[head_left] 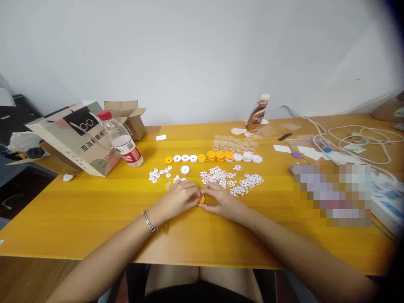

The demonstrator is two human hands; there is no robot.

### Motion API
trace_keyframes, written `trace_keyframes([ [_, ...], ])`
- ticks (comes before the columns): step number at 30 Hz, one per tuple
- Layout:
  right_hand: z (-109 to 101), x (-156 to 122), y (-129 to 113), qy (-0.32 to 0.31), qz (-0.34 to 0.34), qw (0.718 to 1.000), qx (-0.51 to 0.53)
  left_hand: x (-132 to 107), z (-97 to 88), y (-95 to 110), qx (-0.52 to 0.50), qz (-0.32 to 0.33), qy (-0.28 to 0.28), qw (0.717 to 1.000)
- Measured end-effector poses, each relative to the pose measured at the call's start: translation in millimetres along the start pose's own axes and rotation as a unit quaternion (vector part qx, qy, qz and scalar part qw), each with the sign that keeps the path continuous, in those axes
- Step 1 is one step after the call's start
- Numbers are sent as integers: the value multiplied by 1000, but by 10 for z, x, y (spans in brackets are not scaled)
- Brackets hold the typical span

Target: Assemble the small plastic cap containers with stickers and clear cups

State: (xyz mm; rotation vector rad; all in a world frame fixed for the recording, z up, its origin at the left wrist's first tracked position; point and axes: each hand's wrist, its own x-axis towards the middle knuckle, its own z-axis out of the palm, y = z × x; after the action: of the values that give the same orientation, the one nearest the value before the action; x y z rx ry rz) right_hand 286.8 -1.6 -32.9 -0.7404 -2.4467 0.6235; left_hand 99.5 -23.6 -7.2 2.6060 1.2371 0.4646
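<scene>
Between my left hand and my right hand is a small orange round plastic piece. The fingers of both hands are closed around its edges, partly hiding it. A white round piece lies just beyond my left hand, beside small white knobbed parts. Flat white openwork plastic parts are scattered past my right hand. Farther back runs a row of orange discs and white discs, several with a centre hole. Clear plastic cups stand behind that row.
At left are a water bottle with a red cap, a paper bag and an open cardboard box. A coffee bottle stands at the back. White cables and paper cards lie at right, near a blurred-out patch.
</scene>
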Motion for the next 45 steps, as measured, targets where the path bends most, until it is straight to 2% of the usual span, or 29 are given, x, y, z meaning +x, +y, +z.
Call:
trace_keyframes([
  [14, 14, -5, -23, 14, 15, 1000, 5, 18, -1, 16, -8, -11, -24, 1000],
  [18, 23, 6, -54, 24, 46, 995, 81, 22, -63, 11, 2, 13, -14, 1000],
  [20, 45, 28, -67, 26, 76, 979, 190, 26, -109, -5, -3, 20, -2, 1000],
  [23, 95, 70, -78, 36, 116, 919, 376, 30, -159, -26, -5, 25, 18, 1000],
  [25, 122, 91, -81, 48, 142, 883, 445, 30, -178, -39, -10, 25, 23, 999],
  [27, 132, 105, -83, 64, 174, 864, 468, 26, -203, -67, -32, 30, 25, 999],
  [30, 104, 128, -84, 88, 216, 855, 464, -1, -285, -170, -82, 21, 48, 995],
  [33, 38, 171, -73, 105, 243, 854, 448, -68, -404, -343, -88, -25, 61, 994],
  [38, -30, 253, -38, 115, 270, 854, 429, -194, -491, -572, -36, -86, -29, 995],
  [45, 60, 214, 3, 119, 263, 836, 467, -199, -415, -517, -47, -74, -75, 993],
])
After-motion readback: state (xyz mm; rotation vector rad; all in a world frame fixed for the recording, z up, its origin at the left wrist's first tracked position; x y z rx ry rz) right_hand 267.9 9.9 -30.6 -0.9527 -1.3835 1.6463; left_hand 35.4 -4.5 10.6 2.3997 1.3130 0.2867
